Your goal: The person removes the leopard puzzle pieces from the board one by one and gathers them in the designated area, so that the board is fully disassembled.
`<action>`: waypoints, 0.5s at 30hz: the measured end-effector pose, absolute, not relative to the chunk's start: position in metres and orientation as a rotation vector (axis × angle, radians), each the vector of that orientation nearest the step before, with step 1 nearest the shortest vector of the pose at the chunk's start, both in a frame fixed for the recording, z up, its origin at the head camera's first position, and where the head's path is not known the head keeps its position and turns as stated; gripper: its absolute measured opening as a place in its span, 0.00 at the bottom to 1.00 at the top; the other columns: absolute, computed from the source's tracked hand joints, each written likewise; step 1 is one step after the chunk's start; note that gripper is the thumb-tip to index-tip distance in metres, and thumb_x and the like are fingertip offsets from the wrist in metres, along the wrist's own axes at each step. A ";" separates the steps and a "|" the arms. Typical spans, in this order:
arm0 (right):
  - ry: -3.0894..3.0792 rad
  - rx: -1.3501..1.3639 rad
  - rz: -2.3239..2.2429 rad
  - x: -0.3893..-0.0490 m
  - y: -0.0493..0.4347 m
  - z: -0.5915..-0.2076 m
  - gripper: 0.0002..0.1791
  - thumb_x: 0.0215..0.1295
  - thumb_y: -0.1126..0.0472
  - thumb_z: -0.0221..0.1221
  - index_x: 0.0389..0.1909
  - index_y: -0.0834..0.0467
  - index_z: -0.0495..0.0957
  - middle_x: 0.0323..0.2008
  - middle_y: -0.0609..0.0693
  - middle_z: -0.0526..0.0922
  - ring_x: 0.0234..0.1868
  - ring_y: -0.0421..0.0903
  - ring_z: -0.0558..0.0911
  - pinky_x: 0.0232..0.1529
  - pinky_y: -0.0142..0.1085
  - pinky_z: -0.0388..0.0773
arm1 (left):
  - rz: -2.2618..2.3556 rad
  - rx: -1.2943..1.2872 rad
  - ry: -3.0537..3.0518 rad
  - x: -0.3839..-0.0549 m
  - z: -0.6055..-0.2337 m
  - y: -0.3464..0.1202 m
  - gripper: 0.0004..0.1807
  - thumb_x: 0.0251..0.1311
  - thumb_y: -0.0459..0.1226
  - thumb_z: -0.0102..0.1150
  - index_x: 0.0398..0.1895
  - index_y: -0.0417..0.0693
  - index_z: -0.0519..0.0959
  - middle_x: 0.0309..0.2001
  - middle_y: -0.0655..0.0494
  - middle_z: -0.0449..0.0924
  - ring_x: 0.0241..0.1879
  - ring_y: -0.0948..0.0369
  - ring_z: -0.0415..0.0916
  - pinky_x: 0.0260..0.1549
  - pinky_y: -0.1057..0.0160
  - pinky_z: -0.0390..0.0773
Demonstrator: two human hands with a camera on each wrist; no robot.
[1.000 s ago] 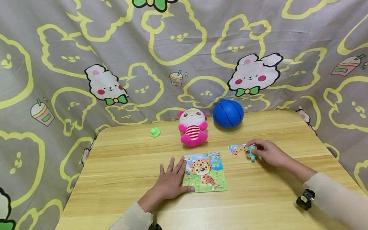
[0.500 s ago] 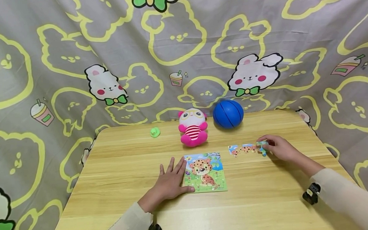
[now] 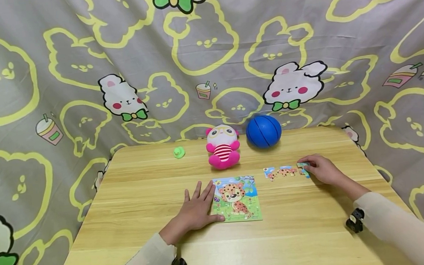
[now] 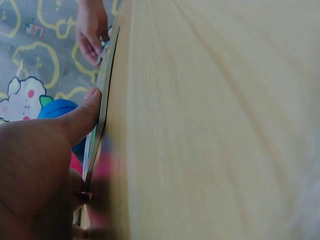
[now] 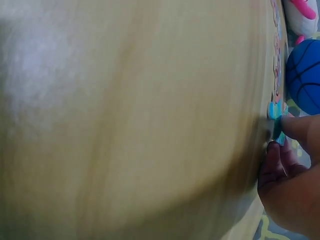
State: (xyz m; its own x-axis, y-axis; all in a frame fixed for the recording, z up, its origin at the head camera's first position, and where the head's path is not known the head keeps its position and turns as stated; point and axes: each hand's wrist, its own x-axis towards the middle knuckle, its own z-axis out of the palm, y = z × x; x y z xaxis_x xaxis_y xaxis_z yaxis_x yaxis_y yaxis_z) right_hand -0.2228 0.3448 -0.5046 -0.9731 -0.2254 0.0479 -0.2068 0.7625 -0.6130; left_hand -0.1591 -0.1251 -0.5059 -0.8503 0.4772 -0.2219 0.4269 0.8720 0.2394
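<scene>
A square jigsaw puzzle (image 3: pixel 236 198) with a spotted leopard cub picture lies flat on the table. My left hand (image 3: pixel 196 210) rests at its left edge, fingers spread and thumb on the lower left corner. To the right, my right hand (image 3: pixel 322 169) pinches a blue-green jigsaw piece (image 3: pixel 304 169) between thumb and fingers, low over the table. Left of that piece lie a joined spotted piece group (image 3: pixel 286 171) and a piece with blue sky (image 3: pixel 269 173). In the right wrist view the held puzzle piece (image 5: pixel 275 111) shows at the thumb tip, partly hidden by the fingers.
At the back of the wooden table (image 3: pixel 148 231) stand a pink plush panda (image 3: pixel 223 147), a blue ball (image 3: pixel 264 131) with black lines and a small green rubber duck (image 3: pixel 179 152). A patterned grey curtain (image 3: pixel 187 40) hangs behind the table.
My right hand has moved right with the blue-green piece, uncovering the spotted pieces on the table, and in the last half second the piece has turned slightly. My left hand stays put.
</scene>
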 end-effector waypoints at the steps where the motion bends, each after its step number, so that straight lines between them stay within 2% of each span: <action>1: 2.924 -0.362 -1.009 -0.223 0.345 -0.505 0.14 0.74 0.70 0.58 0.57 0.66 0.82 0.51 0.65 0.81 0.42 0.52 0.73 0.43 0.45 0.70 | 0.260 0.681 2.768 -0.159 -0.506 -0.125 0.62 0.59 0.75 0.51 0.85 0.51 0.43 0.85 0.57 0.36 0.82 0.43 0.31 0.69 0.23 0.40; 15: 2.937 -0.329 -1.024 -0.220 0.348 -0.513 0.16 0.77 0.68 0.55 0.60 0.65 0.81 0.51 0.63 0.78 0.45 0.55 0.76 0.45 0.47 0.73 | 0.265 0.686 2.778 -0.159 -0.505 -0.124 0.62 0.59 0.75 0.51 0.85 0.51 0.44 0.85 0.56 0.37 0.82 0.42 0.32 0.70 0.24 0.41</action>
State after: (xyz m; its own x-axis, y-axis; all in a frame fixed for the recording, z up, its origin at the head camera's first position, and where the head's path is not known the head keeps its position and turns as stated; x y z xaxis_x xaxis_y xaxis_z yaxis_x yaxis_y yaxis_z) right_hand -0.2205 0.3485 -0.5130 -0.9778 -0.2019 0.0559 -0.1929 0.7635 -0.6163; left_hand -0.1587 -0.1241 -0.5051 -0.8522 0.4781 -0.2127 0.4292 0.8712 0.2385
